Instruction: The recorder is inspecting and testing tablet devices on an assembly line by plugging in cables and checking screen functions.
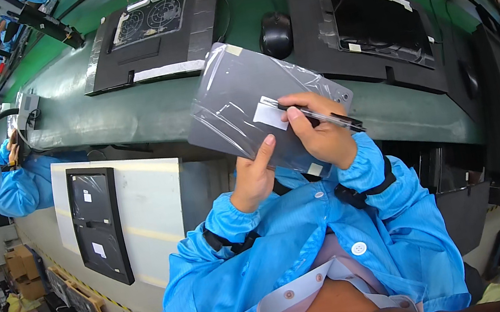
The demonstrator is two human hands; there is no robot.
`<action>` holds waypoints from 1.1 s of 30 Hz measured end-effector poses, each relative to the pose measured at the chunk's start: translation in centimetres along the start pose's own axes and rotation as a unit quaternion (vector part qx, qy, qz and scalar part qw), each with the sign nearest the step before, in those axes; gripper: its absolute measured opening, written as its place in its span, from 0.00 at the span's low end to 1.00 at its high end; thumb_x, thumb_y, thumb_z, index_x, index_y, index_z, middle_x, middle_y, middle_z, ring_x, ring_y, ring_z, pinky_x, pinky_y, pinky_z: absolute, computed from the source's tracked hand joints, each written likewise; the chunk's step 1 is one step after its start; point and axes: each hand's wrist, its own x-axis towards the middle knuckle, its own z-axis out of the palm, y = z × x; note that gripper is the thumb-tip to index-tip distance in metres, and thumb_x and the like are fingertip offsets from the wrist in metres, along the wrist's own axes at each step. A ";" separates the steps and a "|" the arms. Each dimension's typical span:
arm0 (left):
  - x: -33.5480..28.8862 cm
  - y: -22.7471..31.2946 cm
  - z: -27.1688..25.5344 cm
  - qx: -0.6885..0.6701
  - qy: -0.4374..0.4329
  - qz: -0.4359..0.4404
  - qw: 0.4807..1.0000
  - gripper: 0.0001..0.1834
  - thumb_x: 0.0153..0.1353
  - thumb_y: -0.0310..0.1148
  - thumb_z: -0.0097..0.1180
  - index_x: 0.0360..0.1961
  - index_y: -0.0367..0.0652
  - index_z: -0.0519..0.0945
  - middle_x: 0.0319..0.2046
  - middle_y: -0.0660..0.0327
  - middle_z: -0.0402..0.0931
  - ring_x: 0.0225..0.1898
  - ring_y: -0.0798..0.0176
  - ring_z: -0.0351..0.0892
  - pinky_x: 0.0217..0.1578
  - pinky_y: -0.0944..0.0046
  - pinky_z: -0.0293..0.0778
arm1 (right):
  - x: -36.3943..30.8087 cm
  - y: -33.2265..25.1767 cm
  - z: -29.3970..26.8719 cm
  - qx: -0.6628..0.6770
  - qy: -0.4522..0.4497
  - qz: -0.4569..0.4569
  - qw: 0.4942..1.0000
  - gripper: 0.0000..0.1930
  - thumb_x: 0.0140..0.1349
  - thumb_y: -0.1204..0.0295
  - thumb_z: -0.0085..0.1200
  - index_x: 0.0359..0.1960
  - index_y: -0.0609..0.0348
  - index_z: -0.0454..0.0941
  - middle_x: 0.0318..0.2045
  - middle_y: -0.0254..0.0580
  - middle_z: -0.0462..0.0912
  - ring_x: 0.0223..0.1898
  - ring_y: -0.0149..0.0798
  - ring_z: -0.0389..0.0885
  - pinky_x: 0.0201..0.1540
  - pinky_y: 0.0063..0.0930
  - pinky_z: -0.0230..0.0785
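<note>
A grey tablet (pixel 221 104) in clear plastic film is held up tilted in front of my chest, its back with a small camera toward me. My left hand (pixel 253 181) grips its near edge, the thumb lying over the film. A white label (pixel 269 114) is stuck near the middle of the tablet. Closed around a clear pen with a dark end (pixel 341 120), my right hand (pixel 325 133) rests over the tablet's right part. The pen's tip is at the label. Pale tape pieces (pixel 234 50) sit at the tablet's corners.
On the green bench (pixel 142 111) lie two black foam holders, the left one (pixel 144 49) with a patterned panel, the right one with a dark-screened tablet (pixel 376 20). A black mouse (pixel 276 35) stands between them. At left, a black tray (pixel 99 226) rests on a white board; a co-worker's blue sleeve (pixel 19 191) shows beyond.
</note>
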 end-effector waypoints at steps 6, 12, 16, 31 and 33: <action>-0.3 -0.4 -0.2 0.011 -0.006 0.007 1.000 0.19 0.74 0.28 0.50 0.64 0.38 0.69 0.60 0.56 0.73 0.60 0.60 0.74 0.60 0.56 0.73 | 0.3 0.7 0.7 -0.048 0.014 -0.068 0.996 0.10 0.63 0.74 0.56 0.45 0.62 0.82 0.36 0.50 0.86 0.33 0.45 0.87 0.36 0.32 0.77; -0.8 0.3 0.1 0.015 -0.007 0.011 1.000 0.20 0.74 0.28 0.49 0.65 0.37 0.69 0.61 0.56 0.73 0.62 0.59 0.73 0.63 0.56 0.70 | 0.5 0.3 1.2 -0.063 0.003 -0.073 0.995 0.10 0.63 0.74 0.56 0.45 0.62 0.82 0.36 0.50 0.86 0.33 0.44 0.86 0.35 0.32 0.76; -0.6 0.4 0.1 0.016 -0.014 0.004 1.000 0.20 0.74 0.29 0.51 0.64 0.36 0.69 0.61 0.56 0.73 0.62 0.60 0.73 0.62 0.58 0.70 | 0.4 0.1 0.7 -0.087 0.012 -0.096 0.992 0.10 0.64 0.74 0.56 0.46 0.62 0.82 0.35 0.48 0.86 0.32 0.43 0.86 0.35 0.31 0.76; -0.1 8.6 -4.0 0.001 0.131 0.173 0.976 0.24 0.74 0.38 0.51 0.64 0.31 0.70 0.60 0.52 0.74 0.60 0.57 0.72 0.64 0.57 0.67 | -2.4 3.4 -5.4 -0.475 0.111 -0.032 0.872 0.18 0.57 0.60 0.65 0.41 0.57 0.75 0.28 0.39 0.76 0.31 0.43 0.81 0.34 0.36 0.72; -0.2 8.6 -3.0 -0.020 0.098 0.179 0.979 0.24 0.74 0.38 0.51 0.63 0.31 0.70 0.60 0.50 0.74 0.59 0.57 0.73 0.63 0.57 0.68 | -2.8 4.4 -5.5 -0.453 0.144 -0.072 0.877 0.18 0.59 0.60 0.64 0.46 0.57 0.76 0.29 0.38 0.76 0.30 0.42 0.80 0.34 0.35 0.72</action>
